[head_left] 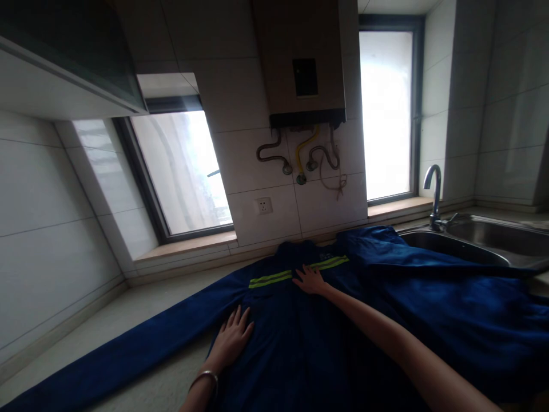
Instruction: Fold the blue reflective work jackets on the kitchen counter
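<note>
Lying spread across the bench [158, 290], its collar end toward the tiled wall, a dark blue jacket [274, 332] shows a bright yellow-green stripe [270, 278] with a greyish middle line across the chest, in two lengths, and a small pale marking above the right-hand length. One sleeve [146, 340] stretches long and fairly smooth to the lower left; the cloth on the right gathers in loose folds beside the sink [506, 261]. The left hand [234, 333], a bracelet [214, 376] at its wrist, rests palm down on the jacket's left side, fingers pointing up and away. The right hand [311, 280] reaches in from the lower right, forearm slanting, fingers fanned beside the stripe. Each grip is flat and unclosed.
</note>
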